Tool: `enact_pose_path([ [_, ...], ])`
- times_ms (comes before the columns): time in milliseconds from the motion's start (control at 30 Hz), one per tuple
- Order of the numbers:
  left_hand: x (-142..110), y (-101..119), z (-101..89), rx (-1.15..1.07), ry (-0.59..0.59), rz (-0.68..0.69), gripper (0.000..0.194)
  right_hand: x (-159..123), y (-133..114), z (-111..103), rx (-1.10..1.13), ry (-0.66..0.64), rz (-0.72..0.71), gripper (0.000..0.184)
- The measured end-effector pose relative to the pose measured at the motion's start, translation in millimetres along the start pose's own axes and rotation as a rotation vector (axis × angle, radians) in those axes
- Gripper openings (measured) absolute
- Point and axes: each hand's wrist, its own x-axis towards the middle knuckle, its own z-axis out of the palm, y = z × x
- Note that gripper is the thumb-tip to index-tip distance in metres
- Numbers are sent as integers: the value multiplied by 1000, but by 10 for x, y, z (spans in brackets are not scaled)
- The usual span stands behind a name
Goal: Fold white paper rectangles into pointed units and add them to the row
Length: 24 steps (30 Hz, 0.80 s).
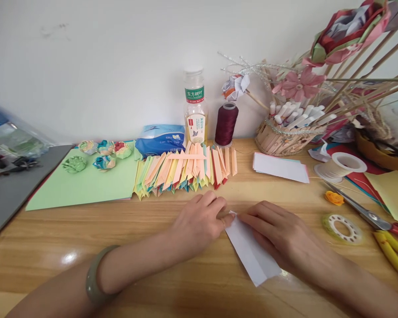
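Observation:
A white strip of paper lies slantwise on the wooden table, with a lengthwise crease and its far end between my hands. My left hand is closed, thumb and finger pinching the far corner of the strip. Fingertips of my right hand meet that same corner, while its other fingers curl over the right edge of the paper. Beyond my hands sits a pile of folded paper pieces in peach, yellow, green, blue and red. A stack of white paper strips rests behind my right hand.
Paper flowers sit on green paper at left. Behind the pile stand a tissue pack, a bottle and dark thread. Pens fill a basket. Scissors, tape and a cord spool lie right.

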Motion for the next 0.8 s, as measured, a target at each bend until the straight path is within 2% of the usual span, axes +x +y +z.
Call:
enact_pose_path([
  [200, 3, 6, -31, 14, 41, -1, 18, 2, 15, -47, 43, -68, 51, 23],
  [367, -20, -1, -28, -50, 4, -41, 16, -61, 188, -227, 81, -142, 25, 25],
  [467, -23, -6, -6, -120, 1, -74, 15, -104, 247, -351, 198, -194, 103, 21],
  [600, 13, -16, -23, -184, 36, -126, 19, -85, 150, -370, 391, -273, 35, 19],
  [667, 40, -12, -60, -173, 96, -122, 20, -60, 79, -299, 371, -225, 21, 17],
  [800, 54, 58, -119, -142, 263, -76, 15, -45, 9, -109, 124, -5, 62, 20],
])
